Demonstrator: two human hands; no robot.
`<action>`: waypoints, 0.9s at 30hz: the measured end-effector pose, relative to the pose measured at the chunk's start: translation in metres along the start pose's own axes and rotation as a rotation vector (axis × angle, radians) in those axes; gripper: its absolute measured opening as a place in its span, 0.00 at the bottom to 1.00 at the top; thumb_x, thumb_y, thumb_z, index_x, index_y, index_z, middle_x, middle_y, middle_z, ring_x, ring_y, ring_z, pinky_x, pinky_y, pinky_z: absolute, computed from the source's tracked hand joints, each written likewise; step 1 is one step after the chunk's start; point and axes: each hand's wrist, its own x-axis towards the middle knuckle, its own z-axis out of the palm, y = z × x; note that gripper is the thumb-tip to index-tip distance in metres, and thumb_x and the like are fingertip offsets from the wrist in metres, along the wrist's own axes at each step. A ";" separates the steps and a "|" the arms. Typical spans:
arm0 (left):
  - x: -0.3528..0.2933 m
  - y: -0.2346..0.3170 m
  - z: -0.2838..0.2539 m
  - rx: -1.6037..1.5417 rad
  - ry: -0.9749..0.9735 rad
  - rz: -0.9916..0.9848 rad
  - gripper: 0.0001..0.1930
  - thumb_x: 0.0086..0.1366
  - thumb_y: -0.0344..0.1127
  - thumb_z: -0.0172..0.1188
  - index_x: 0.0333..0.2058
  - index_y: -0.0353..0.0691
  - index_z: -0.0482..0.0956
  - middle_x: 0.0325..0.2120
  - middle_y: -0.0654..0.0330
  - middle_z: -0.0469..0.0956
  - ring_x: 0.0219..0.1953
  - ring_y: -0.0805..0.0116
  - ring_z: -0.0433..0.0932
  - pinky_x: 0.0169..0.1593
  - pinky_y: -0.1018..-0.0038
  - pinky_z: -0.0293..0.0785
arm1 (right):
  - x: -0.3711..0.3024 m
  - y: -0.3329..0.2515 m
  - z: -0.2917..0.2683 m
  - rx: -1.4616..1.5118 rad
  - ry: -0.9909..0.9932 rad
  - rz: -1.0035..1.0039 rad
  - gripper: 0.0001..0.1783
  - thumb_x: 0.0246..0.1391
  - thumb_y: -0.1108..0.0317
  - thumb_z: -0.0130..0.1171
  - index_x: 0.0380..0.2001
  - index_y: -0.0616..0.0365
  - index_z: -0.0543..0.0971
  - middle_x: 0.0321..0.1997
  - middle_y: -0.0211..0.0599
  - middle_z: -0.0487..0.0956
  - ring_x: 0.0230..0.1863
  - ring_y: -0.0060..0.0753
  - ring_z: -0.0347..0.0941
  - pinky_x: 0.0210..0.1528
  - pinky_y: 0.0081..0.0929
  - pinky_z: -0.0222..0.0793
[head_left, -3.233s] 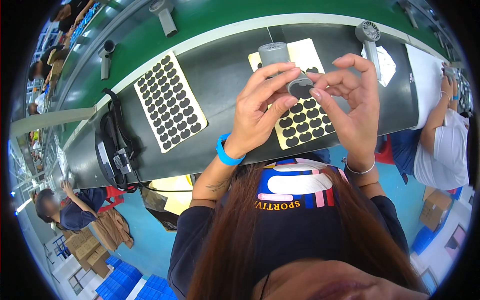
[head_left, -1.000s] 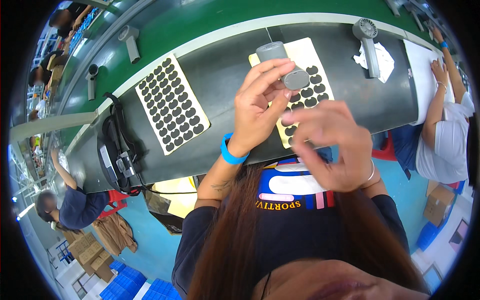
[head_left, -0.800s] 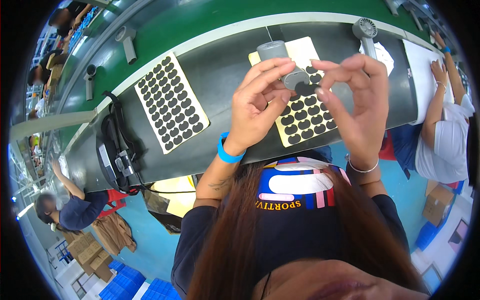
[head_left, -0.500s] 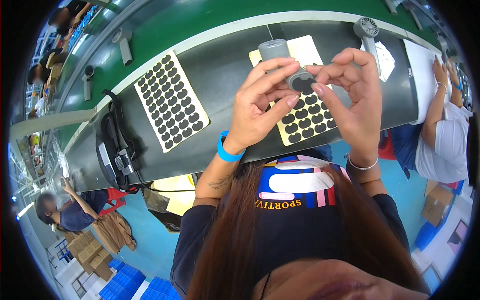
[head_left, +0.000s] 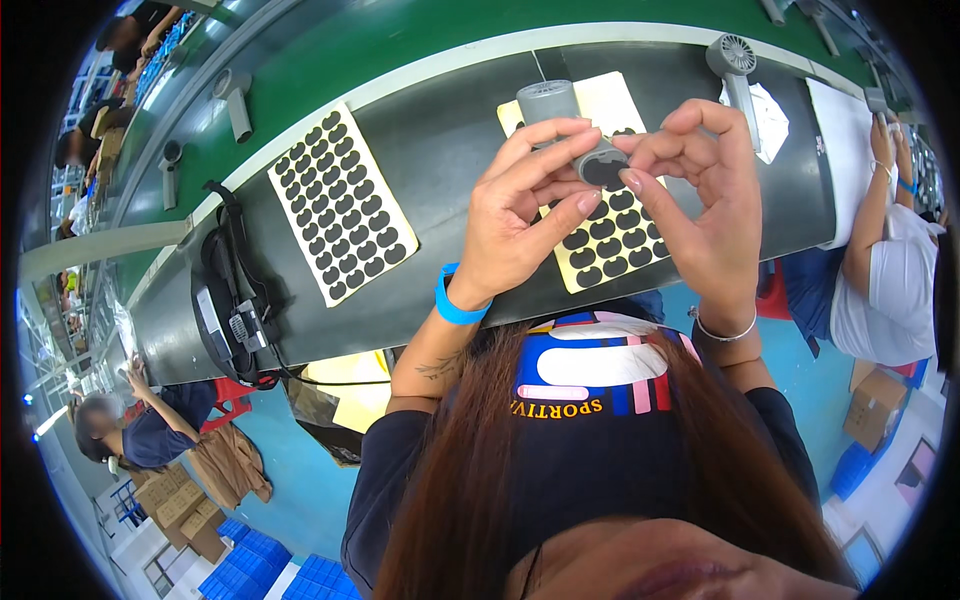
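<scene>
Between my hands a grey handheld fan (head_left: pixel 548 100) stands with its round head toward the table and its oval handle end tilted up at me. My left hand (head_left: pixel 525 200) is closed around the handle. My right hand (head_left: pixel 705 190) has thumb and forefinger at the edge of a small black oval sticker (head_left: pixel 602 173), which lies against the handle end. Whether the sticker lies fully flat cannot be seen. Beneath my hands lies a yellowish sheet of black stickers (head_left: pixel 612 238), partly hidden by them.
A second sticker sheet (head_left: pixel 342 205) lies to the left, beside a black strap with a device (head_left: pixel 230 300). Another grey fan (head_left: pixel 735 60) rests on a white wrapper (head_left: pixel 768 122) at right. More fans (head_left: pixel 233 103) lie on the green belt (head_left: pixel 420 35). A co-worker's arms (head_left: pixel 880 190) are at far right.
The fans on the green belt at left have shifted toward the lower left, and one has come into view near the co-worker's hands. My hands have barely moved; the handle end has tilted slightly.
</scene>
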 end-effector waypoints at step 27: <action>0.001 0.002 0.002 0.075 0.039 0.015 0.16 0.62 0.21 0.56 0.50 0.30 0.74 0.53 0.56 0.66 0.40 0.76 0.73 0.46 0.77 0.76 | 0.001 -0.003 0.004 -0.087 0.025 -0.003 0.22 0.47 0.84 0.58 0.43 0.61 0.62 0.29 0.36 0.77 0.42 0.29 0.77 0.43 0.20 0.70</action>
